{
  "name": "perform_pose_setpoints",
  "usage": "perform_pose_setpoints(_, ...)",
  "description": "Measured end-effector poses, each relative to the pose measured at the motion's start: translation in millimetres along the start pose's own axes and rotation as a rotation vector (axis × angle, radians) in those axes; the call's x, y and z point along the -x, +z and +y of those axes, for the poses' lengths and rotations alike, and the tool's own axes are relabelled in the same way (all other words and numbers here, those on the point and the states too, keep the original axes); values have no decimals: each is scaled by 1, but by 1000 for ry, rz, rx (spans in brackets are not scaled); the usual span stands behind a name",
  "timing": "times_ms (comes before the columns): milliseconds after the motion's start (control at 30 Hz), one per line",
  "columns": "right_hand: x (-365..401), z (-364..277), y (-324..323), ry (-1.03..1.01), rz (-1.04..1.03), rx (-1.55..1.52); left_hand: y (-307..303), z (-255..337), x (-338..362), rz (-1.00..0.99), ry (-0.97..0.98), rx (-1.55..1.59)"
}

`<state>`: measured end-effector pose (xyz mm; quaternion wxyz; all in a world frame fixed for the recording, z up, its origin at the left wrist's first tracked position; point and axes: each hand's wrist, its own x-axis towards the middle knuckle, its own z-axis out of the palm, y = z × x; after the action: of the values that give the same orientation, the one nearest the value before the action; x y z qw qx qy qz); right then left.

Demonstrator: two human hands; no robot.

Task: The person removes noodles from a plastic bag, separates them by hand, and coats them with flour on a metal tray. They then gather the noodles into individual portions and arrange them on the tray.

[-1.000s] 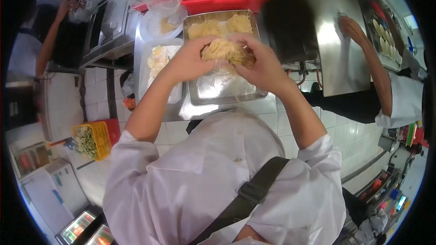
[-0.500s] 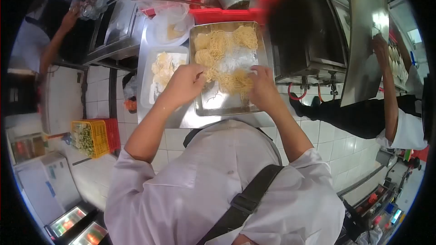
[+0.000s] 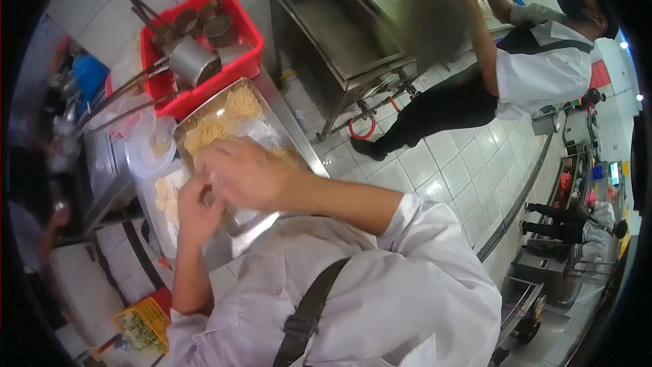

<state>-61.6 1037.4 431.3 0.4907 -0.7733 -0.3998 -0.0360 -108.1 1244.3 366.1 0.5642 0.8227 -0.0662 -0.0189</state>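
At the near end of a metal tray [image 3: 299,146], both hands meet low over the bare steel. The right hand [image 3: 241,173] lies knuckles-up with its fingers curled downward. The left hand [image 3: 193,209] rises beside it, fingers bent towards the right fingertips. The backs of the hands hide whether any strands are pinched, so neither grip can be told.

The noodles [image 3: 227,114] lie at the tray's far end. They are pale yellow, thin and tangled, heaped in loose mounds dusted with white. This likely keeps the near end free as working room close to the body. A white tub [image 3: 148,194] of pale pieces sits just beside the tray on the left. A red basket [image 3: 224,75] of long-handled strainers [image 3: 190,61] touches the tray's far rim, probably so both stay within reach. A co-worker [image 3: 543,61] stands well apart at a steel unit.
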Motion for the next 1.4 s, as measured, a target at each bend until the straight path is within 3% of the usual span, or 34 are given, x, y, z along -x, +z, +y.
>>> perform_pose_setpoints(33,4,-8,0,-130,187,3,7,1,2,-5,11,0)
perform_pose_setpoints(100,17,13,17,-173,259,8,18,7,2,333,499,128)
perform_pose_setpoints(133,36,60,49,-33,137,-50,27,1,-4,244,481,-263)
perform_pose_setpoints(167,55,92,69,111,10,-109,34,-19,-3,238,480,-257)
perform_pose_setpoints(200,74,100,79,121,11,-110,39,-46,2,38,244,-354)
perform_pose_setpoints(233,85,98,94,-61,148,94,33,-49,6,-177,8,-465)
perform_pose_setpoints(267,82,112,90,-276,272,337,31,-43,17,9,342,-393)
perform_pose_setpoints(300,73,113,75,-297,274,363,35,-49,5,23,373,-387)
perform_pose_setpoints(367,76,76,68,-82,116,164,39,-72,17,-29,436,-634)
perform_pose_setpoints(400,92,125,107,-9,40,55,43,-89,6,-173,203,-431)
perform_pose_setpoints(433,102,114,118,8,57,47,34,-81,25,-198,198,-437)
perform_pose_setpoints(500,82,91,84,-202,180,228,27,-63,20,54,421,-537)
perform_pose_setpoints(533,83,58,59,-30,118,278,31,-68,10,53,437,-524)
perform_pose_setpoints(567,93,78,74,-11,121,273,27,-80,14,-140,154,-648)
perform_pose_setpoints(633,98,145,113,336,-550,319,17,-94,14,-510,-403,-883)
perform_pose_setpoints(700,100,138,124,-221,173,456,14,-61,20,-40,23,-620)
perform_pose_setpoints(733,85,87,72,-40,21,233,12,-26,19,14,54,-716)
perform_pose_setpoints(767,90,89,72,93,2,313,14,-5,19,68,83,-806)
perform_pose_setpoints(833,102,94,95,232,-12,426,28,-50,26,105,126,-761)
perform_pose_setpoints(900,92,114,111,366,-398,315,37,-86,6,161,170,-745)
perform_pose_setpoints(933,85,101,95,359,-397,330,43,-96,1,-73,326,-818)
perform_pose_setpoints(967,82,78,91,228,-196,335,44,-108,3,-325,467,-891)
perform_pose_setpoints(1000,80,64,85,97,6,340,41,-130,5,-326,466,-893)
perform_pose_setpoints(1067,82,73,79,136,15,364,33,-165,1,-431,0,-622)
perform_pose_setpoints(1133,95,106,94,193,24,409,29,-111,-3,-413,-76,-641)
perform_pose_setpoints(1167,106,147,126,131,-110,312,26,-77,-6,-381,-153,-664)
perform_pose_setpoints(1200,97,154,113,61,-244,218,18,-52,-4,-375,-119,-656)
perform_pose_setpoints(1233,97,151,109,53,-245,245,8,-30,8,-271,1,-672)
perform_pose_setpoints(1300,76,53,59,17,55,180,14,-21,5,-172,127,-692)
perform_pose_setpoints(1367,80,70,74,-71,140,231,57,-51,1,-33,359,-353)
perform_pose_setpoints(1400,86,110,99,157,-245,264,38,-138,1,-431,210,-730)
